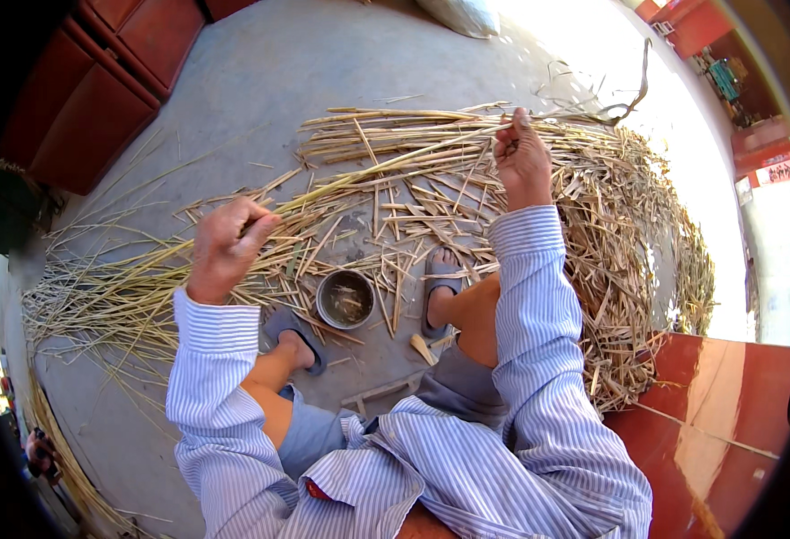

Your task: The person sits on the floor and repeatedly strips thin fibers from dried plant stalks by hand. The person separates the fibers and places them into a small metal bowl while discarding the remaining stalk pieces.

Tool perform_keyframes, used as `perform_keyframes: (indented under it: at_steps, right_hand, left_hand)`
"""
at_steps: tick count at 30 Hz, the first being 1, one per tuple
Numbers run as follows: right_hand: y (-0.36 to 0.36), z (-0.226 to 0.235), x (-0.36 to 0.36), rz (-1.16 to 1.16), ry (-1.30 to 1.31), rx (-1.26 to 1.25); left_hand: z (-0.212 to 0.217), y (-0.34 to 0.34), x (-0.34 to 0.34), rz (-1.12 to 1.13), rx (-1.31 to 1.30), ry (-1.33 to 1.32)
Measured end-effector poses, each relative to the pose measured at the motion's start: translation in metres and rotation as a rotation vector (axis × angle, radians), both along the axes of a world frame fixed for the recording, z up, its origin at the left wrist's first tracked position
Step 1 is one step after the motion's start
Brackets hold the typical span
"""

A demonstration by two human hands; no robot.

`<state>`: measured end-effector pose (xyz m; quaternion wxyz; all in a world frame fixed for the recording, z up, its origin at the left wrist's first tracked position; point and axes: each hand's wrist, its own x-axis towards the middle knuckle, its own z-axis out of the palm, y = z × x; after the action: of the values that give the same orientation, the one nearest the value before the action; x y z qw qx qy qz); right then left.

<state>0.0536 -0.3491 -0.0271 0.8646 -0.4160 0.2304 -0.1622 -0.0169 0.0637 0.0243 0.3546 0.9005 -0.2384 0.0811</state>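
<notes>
A long, pale yellow stalk [386, 168] stretches slantwise between my hands above the floor. My left hand [229, 244] is closed around its left part. At the stalk's right end my right hand [522, 160] pinches it between thumb and fingers. Beneath and beyond lies a row of thicker cut stalks [359, 126], butt ends to the left. Thin, branching stalk tops [98, 296] fan out past my left hand. Peeled strips and dry scraps [449, 211] are scattered between my hands and feet. A heap of dry leaves [615, 234] lies right of my right hand.
A round metal bowl [345, 298] holding murky liquid and bits stands between my sandalled feet. Near it lies a small pale wooden piece [423, 349]. A red cabinet [98, 99] is at far left, a red panel [718, 395] at near right, a white sack [463, 14] at the back.
</notes>
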Motion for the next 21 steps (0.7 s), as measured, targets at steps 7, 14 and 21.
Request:
perform_keyframes:
  at_steps: [7, 14, 21]
  right_hand:
    - [-0.015, 0.010, -0.016, 0.087, -0.051, 0.157]
    - [0.037, 0.011, -0.013, 0.477, -0.079, 0.045]
    - [0.059, -0.002, -0.007, 0.542, -0.044, 0.000]
  left_hand:
    - [-0.005, 0.035, -0.012, 0.022, -0.087, 0.303]
    - [0.002, 0.021, -0.008, 0.015, -0.042, 0.350]
    - [-0.002, 0.021, -0.014, 0.011, 0.160, 0.188]
